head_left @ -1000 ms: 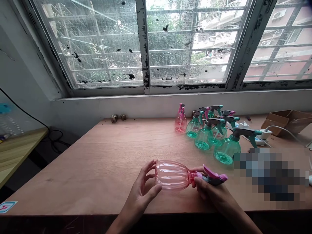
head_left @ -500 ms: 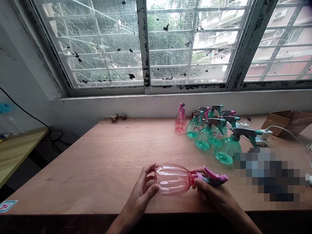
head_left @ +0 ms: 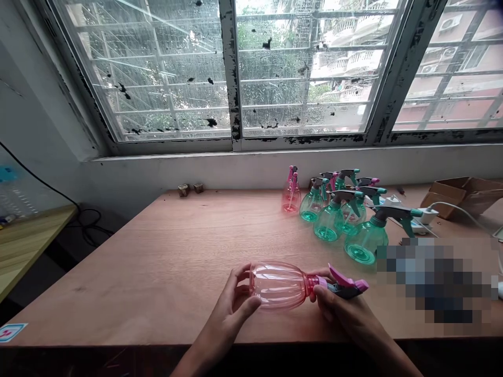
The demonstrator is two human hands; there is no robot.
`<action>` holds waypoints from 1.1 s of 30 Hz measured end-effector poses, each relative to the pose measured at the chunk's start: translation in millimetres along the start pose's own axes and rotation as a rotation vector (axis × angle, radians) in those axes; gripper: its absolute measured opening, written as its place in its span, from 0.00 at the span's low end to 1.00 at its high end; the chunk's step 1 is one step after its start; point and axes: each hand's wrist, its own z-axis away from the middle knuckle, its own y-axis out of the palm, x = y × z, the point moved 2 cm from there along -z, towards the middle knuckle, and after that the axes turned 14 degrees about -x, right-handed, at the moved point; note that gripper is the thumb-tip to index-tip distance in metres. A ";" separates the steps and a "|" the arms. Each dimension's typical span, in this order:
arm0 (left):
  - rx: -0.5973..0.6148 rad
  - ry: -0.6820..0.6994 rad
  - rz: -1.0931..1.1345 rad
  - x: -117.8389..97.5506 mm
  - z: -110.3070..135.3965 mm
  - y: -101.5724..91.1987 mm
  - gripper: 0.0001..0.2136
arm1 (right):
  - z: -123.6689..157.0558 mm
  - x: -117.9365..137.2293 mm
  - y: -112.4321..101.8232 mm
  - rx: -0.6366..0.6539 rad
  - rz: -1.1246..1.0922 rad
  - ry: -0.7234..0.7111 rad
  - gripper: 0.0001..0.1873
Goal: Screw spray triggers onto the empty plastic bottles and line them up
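Note:
A clear pink spray bottle [head_left: 280, 285] lies on its side between my two hands, just above the table near its front edge. Its base points left, its pink-and-black spray head [head_left: 348, 285] right. My left hand [head_left: 236, 301] is curled round the base, thumb on the near side and fingers on the far side. With thumb and fingers my right hand [head_left: 334, 301] pinches the collar at the bottle's neck; some of those fingers are hidden behind it.
Several green spray bottles [head_left: 328, 225] and a pink one [head_left: 291, 196] stand toward the back right of the wooden table [head_left: 157, 272]. Behind them are a white power strip with a cable and a cardboard box [head_left: 451, 196]. A blurred patch covers the right side.
The bottle has turned slightly about its length, and my left thumb has slid a little to the right along it. My right hand stays at the neck.

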 end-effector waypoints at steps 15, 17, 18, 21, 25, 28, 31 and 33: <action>0.047 0.048 -0.011 -1.5 1.8 -1.9 0.30 | 0.6 2.1 0.7 0.015 0.014 -0.003 0.18; 0.065 0.104 -0.044 -4.8 3.6 -1.5 0.29 | 0.6 1.8 0.5 0.001 0.015 0.003 0.18; 0.066 0.165 -0.073 -6.9 5.0 -1.6 0.29 | 0.4 1.6 0.4 -0.007 0.012 0.005 0.19; 0.073 0.309 -0.170 -10.5 9.6 -1.7 0.31 | 0.0 0.8 -0.4 -0.026 -0.003 0.017 0.20; 0.011 0.228 -0.157 -4.7 7.7 -2.0 0.41 | 0.4 0.8 -0.5 -0.025 -0.008 0.009 0.19; -0.023 0.073 -0.066 0.1 1.8 -1.6 0.42 | 0.6 0.5 -0.1 -0.029 -0.010 0.014 0.20; 0.032 0.016 -0.038 -2.6 0.3 0.0 0.33 | 0.0 -0.8 0.6 -0.030 -0.015 0.034 0.19; 0.042 0.073 -0.079 -7.3 2.3 0.1 0.32 | -0.4 -1.2 1.1 -0.035 -0.013 0.036 0.19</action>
